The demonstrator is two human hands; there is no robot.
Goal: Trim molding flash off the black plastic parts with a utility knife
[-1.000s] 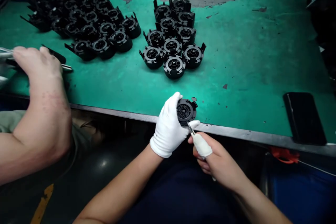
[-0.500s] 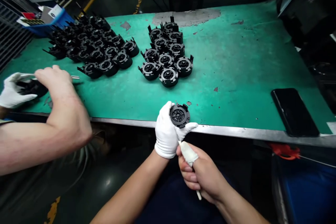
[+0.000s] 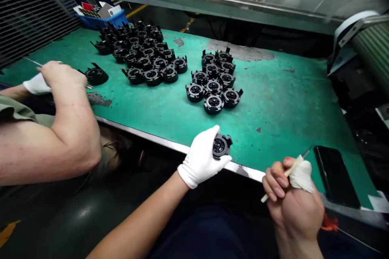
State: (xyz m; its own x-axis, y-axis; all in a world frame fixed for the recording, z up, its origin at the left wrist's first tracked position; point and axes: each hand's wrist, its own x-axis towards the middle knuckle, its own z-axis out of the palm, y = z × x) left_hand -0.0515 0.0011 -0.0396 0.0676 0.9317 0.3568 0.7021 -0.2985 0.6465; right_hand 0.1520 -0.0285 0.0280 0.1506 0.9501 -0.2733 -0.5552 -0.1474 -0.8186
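My left hand (image 3: 202,158), in a white glove, grips a round black plastic part (image 3: 221,146) over the bench's front edge. Ribs and a raised hub show on the part's face, and a tab sticks out at its upper right. To the right, my right hand (image 3: 293,198) is closed around a slim pale-handled knife (image 3: 294,166), its thin metal tip pointing up and right, away from the part. White wrapping covers that thumb. Beyond my left hand stands a group of similar black round parts (image 3: 213,103), set close together on the green bench.
A larger cluster of black parts (image 3: 152,76) stands farther left, with a blue bin (image 3: 105,20) behind it. At the left, a co-worker's arm (image 3: 75,125) reaches over the bench near a lone part (image 3: 96,75). A phone (image 3: 336,176) lies at the right edge.
My right hand has moved right with the knife, away from the black part. My left hand still holds the part, now turned. The co-worker's black part now stands on the bench. The view has shifted.
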